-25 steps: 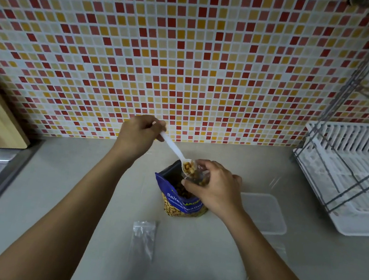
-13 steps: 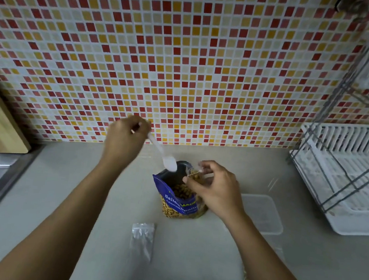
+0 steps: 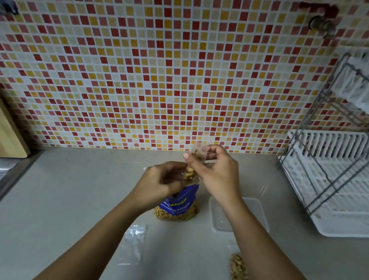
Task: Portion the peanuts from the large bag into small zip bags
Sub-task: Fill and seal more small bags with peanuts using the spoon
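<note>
I see my right hand pinching the top of a small zip bag part-filled with peanuts, held just above the large bag, while my left hand curls against its lower side; whether it grips, I cannot tell. Half a second ago the left hand held a white spoon raised left of the large bag; now it has joined the pouch, which is higher. The large bag's blue label reads "ARDEN"; the rest is blurred.
</note>
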`<state>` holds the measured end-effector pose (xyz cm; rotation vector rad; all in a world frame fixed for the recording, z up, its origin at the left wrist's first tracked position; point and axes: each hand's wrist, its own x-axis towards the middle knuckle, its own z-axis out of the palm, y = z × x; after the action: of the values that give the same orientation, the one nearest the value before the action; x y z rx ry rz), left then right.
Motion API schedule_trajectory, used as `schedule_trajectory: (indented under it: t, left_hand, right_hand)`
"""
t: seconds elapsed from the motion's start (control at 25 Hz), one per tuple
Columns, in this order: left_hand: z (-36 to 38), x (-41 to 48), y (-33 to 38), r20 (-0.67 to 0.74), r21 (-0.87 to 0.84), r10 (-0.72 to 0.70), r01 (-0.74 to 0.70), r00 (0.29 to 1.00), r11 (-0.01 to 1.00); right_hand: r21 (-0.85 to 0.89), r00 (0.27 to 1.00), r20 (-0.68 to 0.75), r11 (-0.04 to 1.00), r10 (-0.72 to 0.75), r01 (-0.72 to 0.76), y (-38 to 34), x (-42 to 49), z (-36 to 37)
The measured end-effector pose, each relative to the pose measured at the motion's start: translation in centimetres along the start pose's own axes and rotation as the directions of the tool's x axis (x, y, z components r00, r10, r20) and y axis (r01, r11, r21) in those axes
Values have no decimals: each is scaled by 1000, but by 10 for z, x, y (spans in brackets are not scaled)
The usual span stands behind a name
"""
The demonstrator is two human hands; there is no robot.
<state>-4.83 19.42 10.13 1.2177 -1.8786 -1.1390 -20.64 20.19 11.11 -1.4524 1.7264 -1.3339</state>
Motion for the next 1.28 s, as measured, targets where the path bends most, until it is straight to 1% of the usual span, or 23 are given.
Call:
schedule_trajectory:
  t: [0.04,0.12,0.16,0.2,0.24,0.32,0.36,0.52,0.6,0.68,0.8,0.88,0.96,1.04,1.08,1.16,1.24,1.28]
  left_hand:
    - [4,0,2,-13,-50,5,-5,1000,999]
    - [11,0,2,-72,-74,15,-20,997,997]
    - [14,0,3,-97,-99,6,-16,995,995]
    - [17,-1,3,-102,-158,-21,4,995,987]
    - [20,-1,3,-87,-248,-60,37,994,968]
    - [26,-4,3,-14,-401,-115,100,993,910]
    - [30,-6,4,18,-430,-123,119,992,895]
    - [54,-13,6,95,-396,-144,170,985,902]
    - [66,-18,2,140,-437,-161,207,977,875]
    - [78,-24,-10,229,-482,-183,275,956,832]
    - [95,-35,-35,337,-461,-237,379,911,802]
    - [107,-43,-51,366,-441,-308,455,878,773]
    - [121,-53,-72,365,-402,-382,514,849,758]
    - [137,-65,-95,320,-347,-481,574,816,742]
    - [145,-71,-105,276,-305,-537,602,797,738]
    - [162,-80,-119,178,-206,-609,635,773,745]
    - [174,-82,-123,93,-113,-607,614,789,781]
    - [178,-83,-123,50,-71,-583,585,811,808]
  right_hand:
    - [13,1000,5,1000,7,-7,-3,1,-2]
    - [61,997,63,997,36,-40,-6,1,-7]
    - [119,992,116,991,52,-66,-6,2,-9]
    - [193,985,162,977,56,-87,-4,3,-11]
    - [259,983,179,961,49,-95,0,3,-13]
    - [313,989,145,946,34,-79,10,4,-21]
    - [308,991,134,949,26,-66,15,4,-26]
    - [242,985,171,969,9,-51,29,-6,-43]
    - [205,985,173,977,21,-57,40,-13,-50]
    - [154,980,192,985,53,-84,56,-22,-56]
    - [106,968,215,982,131,-156,86,-39,-61]
    - [89,962,212,976,174,-197,108,-50,-61]
    - [38,936,253,965,243,-261,132,-62,-57]
    - [-28,884,324,937,339,-349,158,-77,-51]
    - [-79,867,336,929,368,-363,170,-85,-48]
    - [-232,874,307,920,377,-315,193,-96,-40]
    - [-388,896,253,887,365,-251,205,-100,-32]
    - [-446,906,220,863,362,-237,208,-100,-28]
